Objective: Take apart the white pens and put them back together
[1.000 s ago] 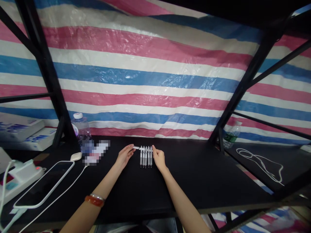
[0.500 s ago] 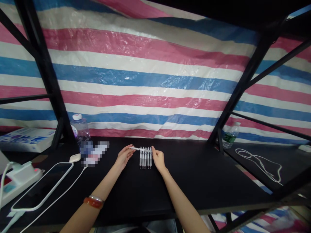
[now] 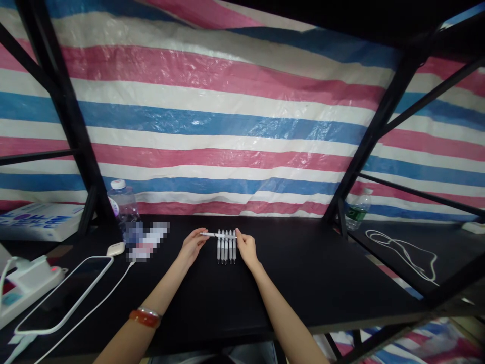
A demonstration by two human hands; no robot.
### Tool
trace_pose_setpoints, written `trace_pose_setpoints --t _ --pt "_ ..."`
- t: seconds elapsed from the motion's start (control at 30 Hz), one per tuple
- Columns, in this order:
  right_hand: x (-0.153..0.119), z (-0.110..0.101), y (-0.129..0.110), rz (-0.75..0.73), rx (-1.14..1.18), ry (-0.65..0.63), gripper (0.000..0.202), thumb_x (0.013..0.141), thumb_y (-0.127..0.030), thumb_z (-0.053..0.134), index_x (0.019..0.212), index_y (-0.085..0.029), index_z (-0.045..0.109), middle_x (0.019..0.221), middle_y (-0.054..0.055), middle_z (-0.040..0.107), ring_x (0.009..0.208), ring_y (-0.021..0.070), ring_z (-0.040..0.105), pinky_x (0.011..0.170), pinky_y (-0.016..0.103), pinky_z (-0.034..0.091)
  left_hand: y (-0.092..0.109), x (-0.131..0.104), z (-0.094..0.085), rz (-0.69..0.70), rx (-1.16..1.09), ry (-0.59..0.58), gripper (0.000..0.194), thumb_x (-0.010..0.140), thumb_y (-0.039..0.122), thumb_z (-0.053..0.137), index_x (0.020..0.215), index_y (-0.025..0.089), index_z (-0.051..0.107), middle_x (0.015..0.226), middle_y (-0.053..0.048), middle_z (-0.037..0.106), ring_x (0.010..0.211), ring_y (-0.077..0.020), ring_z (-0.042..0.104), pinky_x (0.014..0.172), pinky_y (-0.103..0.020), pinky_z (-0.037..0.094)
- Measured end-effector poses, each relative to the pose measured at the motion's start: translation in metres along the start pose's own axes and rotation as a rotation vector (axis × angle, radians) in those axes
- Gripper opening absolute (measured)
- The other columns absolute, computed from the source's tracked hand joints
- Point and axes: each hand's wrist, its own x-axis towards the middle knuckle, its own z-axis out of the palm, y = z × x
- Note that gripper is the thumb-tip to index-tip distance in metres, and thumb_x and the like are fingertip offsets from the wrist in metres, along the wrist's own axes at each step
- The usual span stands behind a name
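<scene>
A white-and-grey pen (image 3: 212,234) lies crosswise over the upper ends of a row of several similar pens (image 3: 226,251) on the black tabletop. The row's pens are side by side, pointing toward me. At the crosswise pen's left end, my left hand (image 3: 193,244) pinches it between thumb and fingers. My right hand (image 3: 247,248) is closed at its other end, thumb up, close beside the rightmost pen of the row. Its fingertips are partly hidden behind the hand.
Left on the table (image 3: 303,283) are a phone (image 3: 66,293), an earbud case (image 3: 115,249), a plastic bottle (image 3: 127,207), a power strip (image 3: 32,288) and a white cable (image 3: 94,306). Another bottle (image 3: 358,210) and a coiled cable (image 3: 409,253) lie right, beyond the black frame post (image 3: 364,141).
The crosswise pen has shifted slightly left, with more of its left end showing past my left fingers. Both hands stay almost in place. The camera view has moved a little.
</scene>
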Motion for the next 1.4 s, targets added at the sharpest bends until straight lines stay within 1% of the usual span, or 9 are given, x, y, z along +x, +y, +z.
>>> trace_pose_setpoints --t 0.2,0.37,0.5,0.6,0.7,0.77,0.93,1.1,1.4 --pt "0.0 -0.001 -0.002 0.005 0.007 0.002 0.056 0.084 -0.058 0.034 0.043 -0.019 0.031 0.043 -0.004 0.028 0.045 0.0082 0.027 0.045 0.021 0.023 -0.002 -0.001 0.001 0.052 0.002 -0.019 0.033 0.057 -0.01 0.065 0.081 0.013 0.066 0.081 -0.004 0.07 0.073 -0.0108 0.066 0.075 -0.02 0.049" --pt "-0.004 -0.003 -0.01 -0.08 -0.003 -0.006 0.053 0.084 -0.055 0.038 0.047 -0.018 0.04 0.047 -0.005 0.034 0.048 0.0084 0.03 0.048 0.02 0.026 -0.004 -0.002 0.001 0.076 -0.027 -0.007 0.026 0.066 -0.001 0.066 0.087 0.013 0.062 0.077 -0.005 0.07 0.077 -0.0137 0.067 0.082 -0.026 0.05" --pt "-0.006 -0.002 -0.015 -0.132 -0.02 -0.027 0.047 0.082 -0.055 0.044 0.054 -0.017 0.049 0.048 -0.005 0.04 0.047 0.008 0.034 0.049 0.019 0.028 -0.003 -0.003 0.002 0.045 -0.017 -0.035 0.018 0.073 0.008 0.064 0.089 0.013 0.057 0.081 -0.01 0.07 0.081 -0.0202 0.069 0.077 -0.03 0.052" --pt "-0.006 -0.001 -0.016 -0.152 -0.014 -0.053 0.042 0.08 -0.055 0.047 0.063 -0.018 0.057 0.051 -0.004 0.046 0.049 0.0089 0.039 0.051 0.019 0.031 -0.002 -0.006 0.004 0.054 0.015 -0.034 0.029 0.074 0.013 0.065 0.1 0.015 0.051 0.082 -0.01 0.07 0.076 -0.0223 0.069 0.07 -0.032 0.053" --pt "-0.006 0.001 -0.015 -0.176 -0.029 -0.069 0.038 0.078 -0.054 0.051 0.07 -0.018 0.062 0.055 -0.003 0.049 0.052 0.0105 0.044 0.053 0.02 0.034 -0.002 -0.009 0.005 0.137 0.042 0.015 0.047 0.072 0.016 0.068 0.111 0.019 0.042 0.075 -0.004 0.07 0.065 -0.0162 0.069 0.067 -0.028 0.052" --pt "-0.006 0.003 -0.015 -0.196 -0.039 -0.065 0.035 0.077 -0.053 0.054 0.074 -0.019 0.064 0.056 -0.003 0.05 0.053 0.011 0.046 0.053 0.02 0.035 -0.002 -0.011 0.006 0.253 0.08 0.039 0.054 0.071 0.021 0.07 0.115 0.02 0.038 0.069 0.0 0.069 0.061 -0.0122 0.067 0.067 -0.025 0.051" --pt "-0.005 0.001 -0.012 -0.144 -0.051 0.003 0.031 0.077 -0.051 0.053 0.076 -0.021 0.063 0.057 -0.004 0.051 0.052 0.0108 0.047 0.052 0.02 0.036 0.003 -0.015 0.007 0.52 0.157 0.12 0.055 0.07 0.031 0.071 0.112 0.02 0.037 0.068 0.0 0.068 0.061 -0.0118 0.065 0.064 -0.023 0.049" --pt "-0.002 -0.001 -0.006 -0.059 -0.066 0.078 0.031 0.081 -0.048 0.046 0.075 -0.021 0.059 0.059 -0.003 0.054 0.052 0.0114 0.049 0.05 0.02 0.035 0.008 -0.017 0.006 0.596 0.183 0.206 0.04 0.073 0.035 0.067 0.101 0.016 0.047 0.069 -0.003 0.068 0.059 -0.0119 0.062 0.054 -0.02 0.044" --pt "-0.001 0.0 -0.002 -0.031 -0.075 0.092 0.026 0.08 -0.044 0.048 0.074 -0.021 0.057 0.06 -0.003 0.056 0.053 0.0119 0.051 0.051 0.021 0.034 0.011 -0.025 0.011 0.639 0.256 0.184 0.037 0.073 0.039 0.065 0.096 0.013 0.054 0.071 -0.007 0.068 0.059 -0.0137 0.062 0.056 -0.023 0.045"
